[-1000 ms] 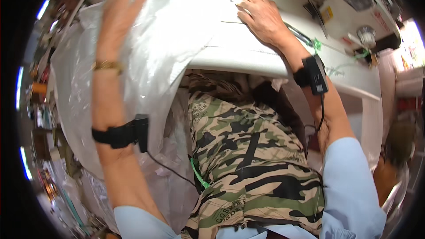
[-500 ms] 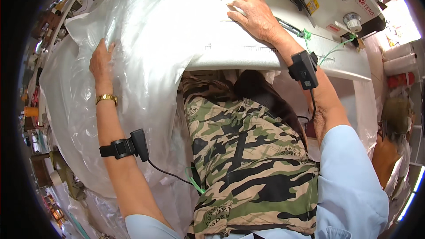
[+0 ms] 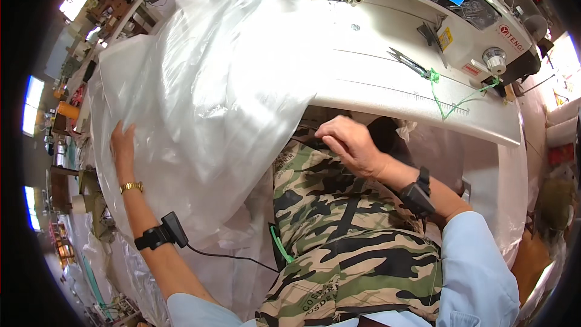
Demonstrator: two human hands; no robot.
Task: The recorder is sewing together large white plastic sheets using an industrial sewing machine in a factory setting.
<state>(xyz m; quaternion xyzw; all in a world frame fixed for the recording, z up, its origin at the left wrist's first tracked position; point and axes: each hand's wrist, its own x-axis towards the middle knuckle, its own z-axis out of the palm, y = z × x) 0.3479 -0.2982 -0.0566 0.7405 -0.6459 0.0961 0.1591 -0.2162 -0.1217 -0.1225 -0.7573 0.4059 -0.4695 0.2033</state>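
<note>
The left hand lies with fingers spread flat on the clear plastic sheet, which drapes off the counter up and to its right. The right hand, fingers curled and holding nothing, hovers below the counter's edge, near the sheet's hanging border.

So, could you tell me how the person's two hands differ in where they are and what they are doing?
The left hand lies flat, fingers spread, on the clear plastic sheet out to the side; the right hand is curled at the table edge, over the camouflage garment. The left arm is stretched out, the right bent close. Only the left wrist has a gold bracelet. Both wrists wear black strapped devices.
</note>
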